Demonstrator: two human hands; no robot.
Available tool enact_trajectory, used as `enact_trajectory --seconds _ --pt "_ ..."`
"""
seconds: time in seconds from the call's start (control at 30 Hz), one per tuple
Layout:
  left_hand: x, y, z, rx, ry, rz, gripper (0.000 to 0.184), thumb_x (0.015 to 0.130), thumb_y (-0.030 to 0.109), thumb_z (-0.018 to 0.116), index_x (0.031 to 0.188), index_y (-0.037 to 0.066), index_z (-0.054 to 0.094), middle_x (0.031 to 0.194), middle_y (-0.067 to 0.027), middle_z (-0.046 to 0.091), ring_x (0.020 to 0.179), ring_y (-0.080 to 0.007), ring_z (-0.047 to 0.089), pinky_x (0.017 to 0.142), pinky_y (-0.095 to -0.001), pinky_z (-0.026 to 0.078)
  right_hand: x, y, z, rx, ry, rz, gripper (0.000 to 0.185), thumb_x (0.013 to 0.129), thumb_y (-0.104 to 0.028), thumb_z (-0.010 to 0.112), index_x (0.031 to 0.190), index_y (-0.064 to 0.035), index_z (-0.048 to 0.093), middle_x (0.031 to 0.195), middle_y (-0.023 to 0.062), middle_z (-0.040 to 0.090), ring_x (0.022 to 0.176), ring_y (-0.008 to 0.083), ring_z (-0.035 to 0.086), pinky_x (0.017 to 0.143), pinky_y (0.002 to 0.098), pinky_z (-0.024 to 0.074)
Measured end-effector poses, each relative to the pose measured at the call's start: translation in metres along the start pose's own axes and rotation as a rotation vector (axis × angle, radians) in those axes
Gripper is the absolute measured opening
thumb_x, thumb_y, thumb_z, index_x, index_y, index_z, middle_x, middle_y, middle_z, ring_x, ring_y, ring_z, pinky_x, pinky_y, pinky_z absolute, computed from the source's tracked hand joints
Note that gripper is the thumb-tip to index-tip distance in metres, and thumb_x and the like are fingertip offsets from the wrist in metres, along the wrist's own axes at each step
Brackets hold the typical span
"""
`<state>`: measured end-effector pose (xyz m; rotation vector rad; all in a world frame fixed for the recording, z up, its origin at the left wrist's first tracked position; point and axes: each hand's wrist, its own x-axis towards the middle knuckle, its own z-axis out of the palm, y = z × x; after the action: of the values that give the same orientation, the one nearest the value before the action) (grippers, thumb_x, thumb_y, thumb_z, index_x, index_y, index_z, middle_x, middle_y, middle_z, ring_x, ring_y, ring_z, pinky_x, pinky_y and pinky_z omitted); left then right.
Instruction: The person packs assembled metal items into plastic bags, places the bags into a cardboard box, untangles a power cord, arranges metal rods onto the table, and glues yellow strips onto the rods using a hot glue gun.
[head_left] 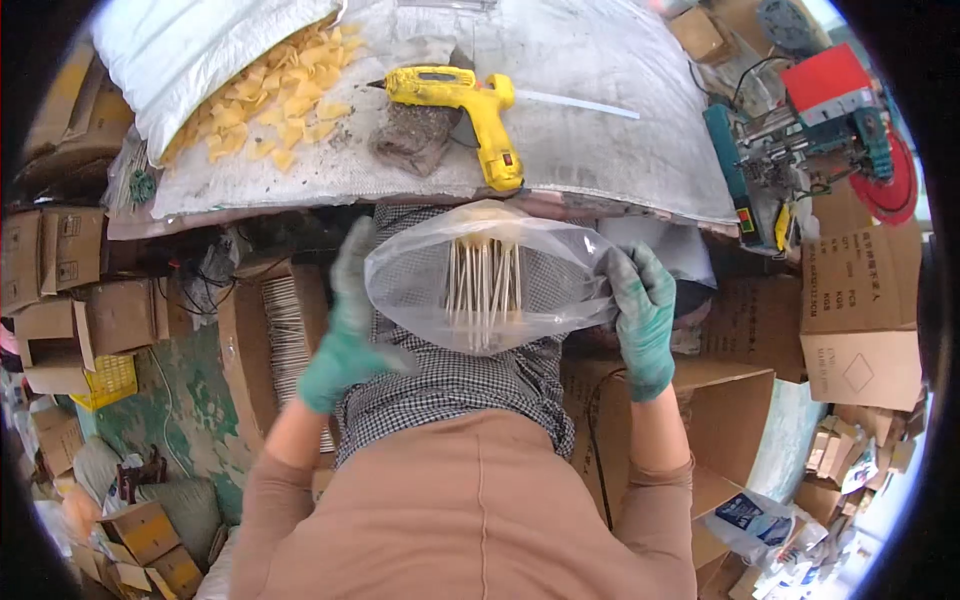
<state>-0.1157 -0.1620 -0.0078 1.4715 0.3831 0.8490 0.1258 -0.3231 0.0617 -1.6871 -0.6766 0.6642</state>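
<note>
A clear plastic bag (400, 275) lies across my lap with its mouth spread wide. Inside it is a bundle of thin wooden sticks (484, 280), their far ends in pale yellowish material. My right hand (643, 315), in a green and grey glove, pinches the bag's right edge. In a matching glove, my left hand (345, 325) is beside the bag's left edge, slightly blurred, fingers stretched and thumb apart, with nothing in it. A yellow glue gun (470, 100) with a white glue stick rests on the covered table ahead, its tip over a dark block (412, 138).
Yellow chips (290, 90) spill from a white sack (200, 60) at the table's left. A cardboard box (245, 340) by my left arm holds many sticks. An open carton (725, 420) stands at right, below a green and red machine (810, 130).
</note>
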Motion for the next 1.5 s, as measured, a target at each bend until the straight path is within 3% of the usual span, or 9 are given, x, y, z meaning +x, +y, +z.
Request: enact_trajectory --seconds 0.17,0.3,0.6,0.8,0.87,0.97,1.23,1.37,1.5 --pt "0.002 -0.063 0.029 0.282 -0.136 -0.392 0.089 0.072 0.054 0.072 0.135 0.002 0.038 0.141 -0.0159 0.035 0.131 -0.0315 0.035 0.107 -0.0401 0.032 0.002 0.033 0.009 0.34 -0.069 -0.099 0.067 0.076 -0.018 0.068 0.133 0.0025 0.039 0.132 0.0147 0.041 0.125 0.026 0.038 0.107 0.036 0.0299" --pt "0.031 -0.041 0.056 0.155 0.115 0.195 0.046 0.094 0.043 0.048 0.106 0.001 0.062 0.104 -0.0099 0.062 0.1 -0.0232 0.059 0.09 -0.0343 0.046 -0.001 0.189 -0.02 -0.973 -0.734 -0.581 0.111 0.064 -0.036 0.078 0.144 0.0046 0.013 0.146 0.0192 0.023 0.137 0.033 0.017 0.114 0.0401 0.0095" --pt "0.056 -0.044 0.073 -0.266 0.111 -0.017 0.039 0.097 0.037 0.047 0.103 0.002 0.063 0.105 -0.0072 0.063 0.101 -0.0143 0.056 0.089 -0.0288 0.044 0.038 0.06 0.088 1.154 -0.041 -0.226 0.045 0.097 -0.041 0.043 0.124 -0.0061 0.048 0.125 0.01 0.051 0.115 0.0238 0.049 0.101 0.0415 0.0399" --pt "0.065 -0.103 0.073 -1.48 -0.043 -0.353 0.039 0.095 0.042 0.048 0.106 0.006 0.059 0.092 -0.001 0.061 0.088 -0.012 0.057 0.081 -0.0297 0.047 0.04 0.102 0.072 0.912 -0.213 -0.4 0.026 0.098 -0.017 0.037 0.119 -0.0049 0.048 0.083 -0.0008 0.047 0.074 0.0041 0.047 0.068 0.0188 0.0411" --pt "0.066 -0.056 0.06 -0.991 -0.088 -0.299 0.027 0.097 0.028 0.048 0.107 0.005 0.059 0.082 0.0001 0.061 0.079 -0.0124 0.06 0.073 -0.0279 0.048 0.042 0.079 0.076 1.495 -0.551 -0.043 0.028 0.1 -0.019 0.035 0.118 -0.0034 0.049 0.07 -0.0048 0.041 0.06 -0.0004 0.037 0.053 0.0146 0.0301" --pt "0.075 -0.053 0.07 0.253 -0.067 0.365 0.025 0.093 0.026 0.05 0.105 0.007 0.06 0.092 -0.0073 0.061 0.089 -0.0215 0.059 0.083 -0.034 0.046 0.026 0.055 0.078 0.653 -0.172 0.062 0.048 0.098 -0.043 0.04 0.128 -0.0052 0.046 0.075 -0.0052 0.051 0.064 0.0039 0.046 0.058 0.0169 0.035" --pt "0.064 -0.06 0.068 0.561 -0.008 0.454 0.009 0.085 0.009 0.052 0.093 0.007 0.058 0.093 -0.0081 0.058 0.079 -0.0205 0.055 0.073 -0.0334 0.044 0.017 0.02 0.074 0.28 -0.544 -0.113 0.069 0.093 -0.044 0.05 0.145 -0.0065 0.024 0.132 0.0131 0.045 0.11 0.022 0.052 0.095 0.0388 0.0442" --pt "0.064 -0.027 0.07 -0.381 -0.006 -0.243 0.022 0.074 0.014 0.062 0.095 0.007 0.061 0.082 -0.0041 0.062 0.072 -0.0228 0.061 0.074 -0.0359 0.046 0.061 0.087 0.044 0.809 -1.057 -0.305 0.048 0.093 -0.027 0.052 0.135 -0.0058 0.042 0.125 0.0149 0.048 0.104 0.0207 0.056 0.091 0.0362 0.0464" --pt "0.073 -0.008 0.07 0.781 0.207 0.442 0.027 0.074 0.024 0.063 0.099 0.013 0.063 0.105 -0.0023 0.062 0.096 -0.0207 0.06 0.078 -0.0385 0.046 0.015 0.06 0.058 -0.13 -0.186 -0.576 0.039 0.089 -0.025 0.061 0.121 -0.0057 0.05 0.108 0.0087 0.052 0.086 0.0159 0.053 0.074 0.0283 0.0444"
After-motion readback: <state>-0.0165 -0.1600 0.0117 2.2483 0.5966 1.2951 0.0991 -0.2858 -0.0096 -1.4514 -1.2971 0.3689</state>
